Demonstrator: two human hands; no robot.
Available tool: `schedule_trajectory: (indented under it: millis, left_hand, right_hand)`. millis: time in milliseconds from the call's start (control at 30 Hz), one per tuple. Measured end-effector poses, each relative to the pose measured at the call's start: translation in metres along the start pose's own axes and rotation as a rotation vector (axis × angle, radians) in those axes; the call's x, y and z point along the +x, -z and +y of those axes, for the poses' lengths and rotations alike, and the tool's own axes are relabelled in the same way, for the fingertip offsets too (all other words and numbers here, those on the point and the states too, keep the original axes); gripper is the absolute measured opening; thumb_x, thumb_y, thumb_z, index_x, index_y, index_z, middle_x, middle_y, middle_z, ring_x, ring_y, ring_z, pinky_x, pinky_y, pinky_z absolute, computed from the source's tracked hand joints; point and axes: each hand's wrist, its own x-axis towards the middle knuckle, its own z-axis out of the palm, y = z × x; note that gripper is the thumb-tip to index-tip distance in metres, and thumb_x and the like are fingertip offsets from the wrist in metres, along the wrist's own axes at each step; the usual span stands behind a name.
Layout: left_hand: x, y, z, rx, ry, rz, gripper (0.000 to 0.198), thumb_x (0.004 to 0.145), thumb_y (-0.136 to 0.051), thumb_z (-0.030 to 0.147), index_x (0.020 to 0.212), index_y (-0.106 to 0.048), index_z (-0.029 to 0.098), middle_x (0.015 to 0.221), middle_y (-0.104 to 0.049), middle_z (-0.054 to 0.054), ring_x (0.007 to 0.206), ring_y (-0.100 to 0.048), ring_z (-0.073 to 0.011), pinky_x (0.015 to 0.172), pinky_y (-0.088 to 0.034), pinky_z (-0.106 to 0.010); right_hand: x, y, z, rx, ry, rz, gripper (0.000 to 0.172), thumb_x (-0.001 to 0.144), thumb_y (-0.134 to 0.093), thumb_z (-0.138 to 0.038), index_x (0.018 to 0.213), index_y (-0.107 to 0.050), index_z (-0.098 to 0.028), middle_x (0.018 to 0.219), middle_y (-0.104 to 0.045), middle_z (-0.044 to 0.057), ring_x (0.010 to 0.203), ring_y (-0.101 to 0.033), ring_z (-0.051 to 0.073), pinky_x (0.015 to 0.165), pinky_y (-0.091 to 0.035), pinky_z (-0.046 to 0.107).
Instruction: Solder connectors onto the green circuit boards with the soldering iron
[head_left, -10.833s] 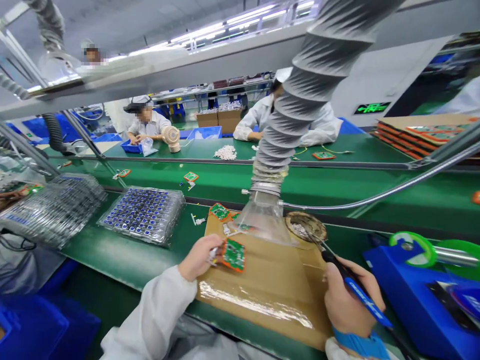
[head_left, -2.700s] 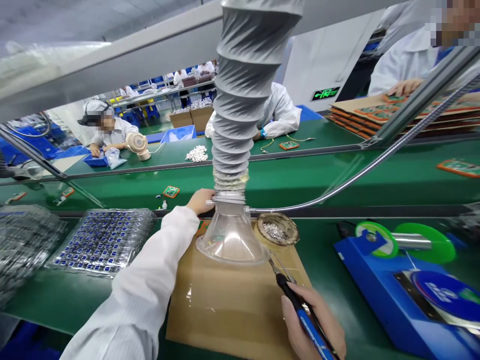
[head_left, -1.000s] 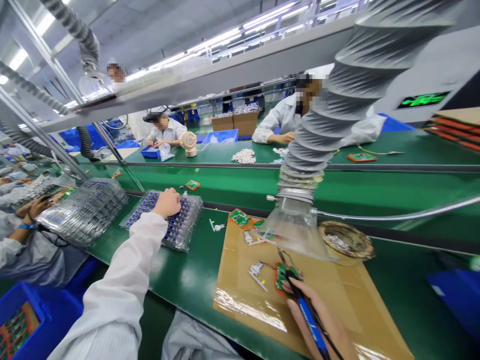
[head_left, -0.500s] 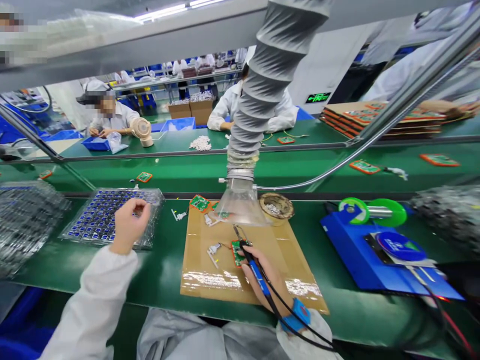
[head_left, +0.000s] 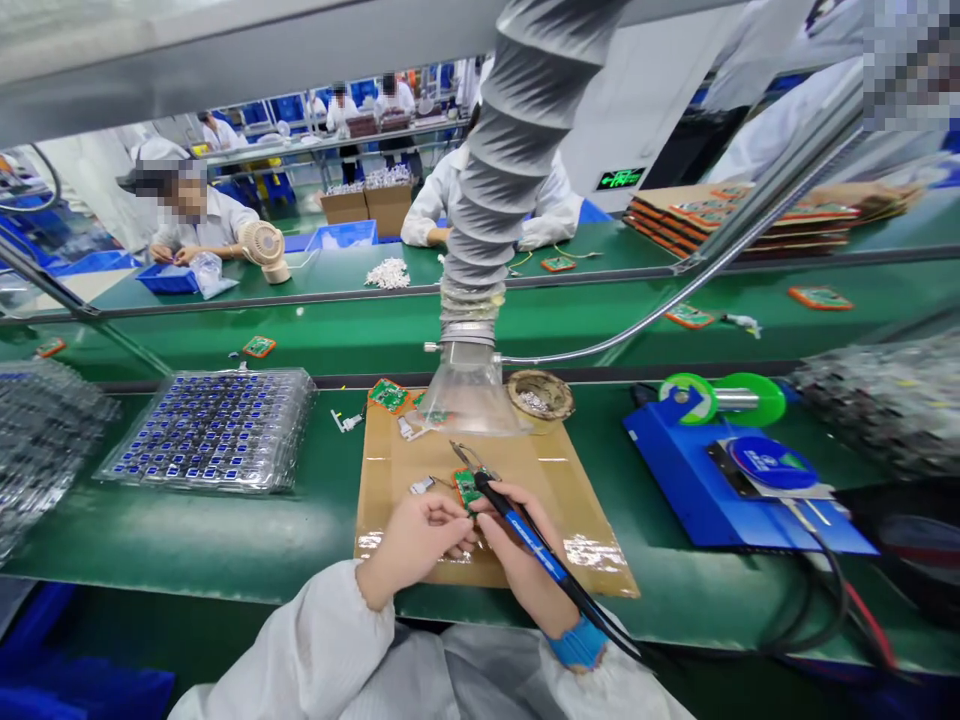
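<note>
Fingers of the L hand are bent and narrow, tips close together at the near edge of the green PCB; I can't tell if they pinch smth, bc the tips cover it. Fingers of the R hand are closed around the blue-black soldering iron. Both hands' fingertips are just beside each other; if they touch is hard to say.

The PCB, w/ orange edge, lies on the brown cardboard, partly hidden by iron and fingers. The iron's thin metal tip points away from the person; its contact is too small to make out. A white connector is just L of the PCB.

Farther, the clear fume hood hangs over the cardboard; things behind it look hazy. Near it, on R, is a round dish w/ silvery bits.

On the green surface: tray stack w/ blue parts on L, blue stand w/ green reels on R. Opposite, a co-worker is mostly hidden by the grey hose.
</note>
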Motion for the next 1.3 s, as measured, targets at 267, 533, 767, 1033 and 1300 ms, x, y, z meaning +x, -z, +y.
schedule_trajectory:
  millis: [267,533,767,1033,1300]
  left_hand:
    - [-0.001,-0.001,0.003,0.176,-0.120,0.071,0.032,0.070,-0.083,0.045,0.073,-0.070,0.015,0.070,-0.071,-0.005,0.065,-0.064,-0.0136,0.066,-0.052,-0.026]
    - [0.000,0.002,0.006,0.222,-0.173,0.108,0.020,0.075,-0.077,0.037,0.072,-0.072,0.017,0.072,-0.073,-0.005,0.067,-0.065,-0.0158,0.066,-0.052,-0.027]
    - [0.008,0.007,0.015,0.488,-0.293,0.120,0.015,0.082,-0.065,0.028,0.072,-0.071,0.018,0.074,-0.072,-0.003,0.071,-0.063,-0.0167,0.071,-0.049,-0.029]
    - [0.041,0.019,0.025,0.974,-0.352,0.169,0.015,0.080,-0.066,0.013,0.067,-0.071,0.019,0.086,-0.069,-0.003,0.093,-0.058,-0.0212,0.091,-0.039,-0.039]
    - [0.047,0.016,0.027,1.098,-0.291,0.140,0.016,0.080,-0.066,0.013,0.066,-0.070,0.019,0.088,-0.068,-0.003,0.097,-0.056,-0.0214,0.090,-0.036,-0.039]
  right_hand:
    - [0.003,-0.008,-0.012,0.123,-0.084,0.032,0.028,0.081,-0.076,-0.034,0.104,-0.065,-0.023,0.081,-0.073,0.002,0.070,-0.072,0.018,0.068,-0.062,0.030]
    - [0.006,-0.007,-0.015,0.094,-0.138,0.074,0.026,0.079,-0.075,-0.033,0.101,-0.067,-0.023,0.079,-0.073,0.001,0.072,-0.072,0.019,0.070,-0.061,0.031]
    - [0.003,-0.006,0.002,-0.030,-0.059,0.051,0.026,0.085,-0.073,-0.035,0.106,-0.066,-0.023,0.086,-0.074,0.002,0.076,-0.072,0.019,0.071,-0.060,0.030]
    - [0.000,0.027,0.022,-0.225,0.057,0.197,0.026,0.087,-0.075,-0.037,0.110,-0.070,-0.025,0.104,-0.076,0.006,0.092,-0.074,0.023,0.083,-0.060,0.034]
    - [-0.008,0.043,0.030,-0.288,0.251,0.191,0.006,0.094,-0.063,-0.027,0.095,-0.068,-0.026,0.085,-0.071,0.001,0.079,-0.071,0.016,0.072,-0.058,0.026]
